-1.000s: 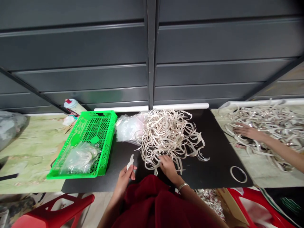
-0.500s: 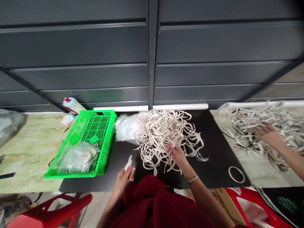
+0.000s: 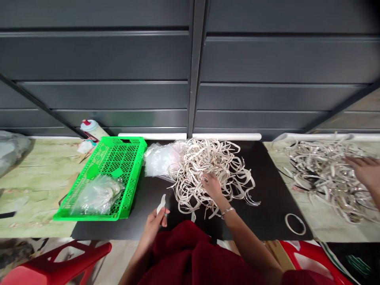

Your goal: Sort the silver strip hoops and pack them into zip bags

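My left hand is closed around a short white strip, which sticks up past the thumb, over the black mat. My right hand reaches down into a tangled pile of thin white curved strips. Its fingertips are partly lost among the strips, so whether they grip one is hidden. Against the pile's left side lie clear plastic bags.
On the left, a green basket holds a filled plastic bag, with a bottle behind. A white ring lies front right. At the right edge, a co-worker's hand is over another strip pile.
My right hand has moved slightly left and farther into the pile. My left hand keeps its strip in nearly the same place. The co-worker's hand has shifted right.
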A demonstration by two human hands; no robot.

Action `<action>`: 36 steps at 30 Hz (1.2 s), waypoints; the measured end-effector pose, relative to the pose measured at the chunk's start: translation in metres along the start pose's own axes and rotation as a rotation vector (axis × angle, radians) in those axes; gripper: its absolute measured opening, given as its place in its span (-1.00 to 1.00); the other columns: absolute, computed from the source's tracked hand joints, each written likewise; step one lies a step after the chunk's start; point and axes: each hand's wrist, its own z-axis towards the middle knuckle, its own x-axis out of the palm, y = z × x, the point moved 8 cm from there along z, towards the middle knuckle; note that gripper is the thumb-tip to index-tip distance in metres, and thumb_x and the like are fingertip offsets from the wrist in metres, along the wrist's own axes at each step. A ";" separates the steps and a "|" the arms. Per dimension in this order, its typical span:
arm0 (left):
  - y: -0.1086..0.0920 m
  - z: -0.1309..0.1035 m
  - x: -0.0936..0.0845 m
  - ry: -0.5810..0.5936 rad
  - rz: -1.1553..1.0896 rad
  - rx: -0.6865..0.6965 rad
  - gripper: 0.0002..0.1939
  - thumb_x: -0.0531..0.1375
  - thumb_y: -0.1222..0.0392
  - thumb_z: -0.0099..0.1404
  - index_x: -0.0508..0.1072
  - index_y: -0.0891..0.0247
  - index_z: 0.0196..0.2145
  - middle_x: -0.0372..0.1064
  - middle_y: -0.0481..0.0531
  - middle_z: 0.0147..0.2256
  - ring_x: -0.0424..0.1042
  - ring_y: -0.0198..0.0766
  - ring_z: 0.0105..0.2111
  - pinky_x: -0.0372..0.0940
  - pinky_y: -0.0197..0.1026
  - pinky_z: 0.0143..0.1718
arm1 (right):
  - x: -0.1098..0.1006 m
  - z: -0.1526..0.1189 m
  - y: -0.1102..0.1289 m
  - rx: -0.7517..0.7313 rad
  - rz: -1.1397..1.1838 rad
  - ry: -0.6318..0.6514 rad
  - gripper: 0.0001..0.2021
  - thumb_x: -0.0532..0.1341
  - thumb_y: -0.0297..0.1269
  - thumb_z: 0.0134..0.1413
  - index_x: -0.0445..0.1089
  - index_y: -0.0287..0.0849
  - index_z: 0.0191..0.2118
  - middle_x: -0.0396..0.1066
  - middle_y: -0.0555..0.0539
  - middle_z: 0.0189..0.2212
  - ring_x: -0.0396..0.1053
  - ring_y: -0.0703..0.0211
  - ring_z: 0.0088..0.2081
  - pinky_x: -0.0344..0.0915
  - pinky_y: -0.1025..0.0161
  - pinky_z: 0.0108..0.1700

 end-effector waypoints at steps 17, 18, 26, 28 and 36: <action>0.026 0.013 -0.017 -0.051 -0.019 -0.054 -0.42 0.22 -0.36 -0.11 0.45 0.30 -0.51 0.17 -0.17 -0.80 0.20 -0.35 -0.71 0.12 -0.28 -0.58 | -0.043 0.054 -0.015 0.152 0.466 -0.175 -0.67 0.27 -0.07 -0.13 0.38 -0.19 -0.27 0.43 -0.07 -0.49 0.41 0.07 -0.46 0.37 0.13 -0.41; 0.023 0.013 -0.014 -0.040 -0.009 -0.057 -0.42 0.21 -0.36 -0.11 0.45 0.30 -0.50 0.17 -0.17 -0.79 0.19 -0.35 -0.70 0.12 -0.28 -0.57 | -0.049 0.053 -0.013 0.146 0.549 -0.171 -0.64 0.28 -0.02 -0.15 0.37 -0.18 -0.28 0.44 -0.07 -0.47 0.41 0.09 -0.46 0.37 0.15 -0.42; 0.006 0.016 0.004 -0.003 0.062 -0.036 -0.44 0.19 -0.34 -0.04 0.44 0.30 -0.47 0.16 -0.18 -0.77 0.19 -0.34 -0.66 0.13 -0.27 -0.50 | -0.064 0.036 0.009 0.112 0.966 -0.031 -0.57 0.40 0.01 -0.35 0.41 -0.10 -0.31 0.48 -0.02 -0.44 0.41 0.16 -0.46 0.40 0.18 -0.38; 0.005 0.017 0.006 -0.004 0.075 -0.039 -0.44 0.18 -0.35 -0.04 0.44 0.29 -0.48 0.15 -0.18 -0.77 0.19 -0.34 -0.66 0.13 -0.27 -0.50 | -0.064 0.034 0.010 0.109 1.005 -0.007 -0.59 0.41 -0.04 -0.35 0.43 -0.09 -0.29 0.49 -0.01 -0.43 0.42 0.17 -0.43 0.40 0.19 -0.34; 0.000 0.027 0.025 -0.002 0.125 -0.030 -0.41 0.18 -0.38 -0.08 0.46 0.28 -0.50 0.15 -0.16 -0.79 0.19 -0.31 -0.68 0.13 -0.24 -0.50 | -0.063 0.016 0.030 0.016 0.835 0.239 -0.61 0.39 -0.26 -0.19 0.47 -0.01 -0.13 0.43 -0.05 -0.06 0.40 0.10 -0.16 0.37 0.14 -0.15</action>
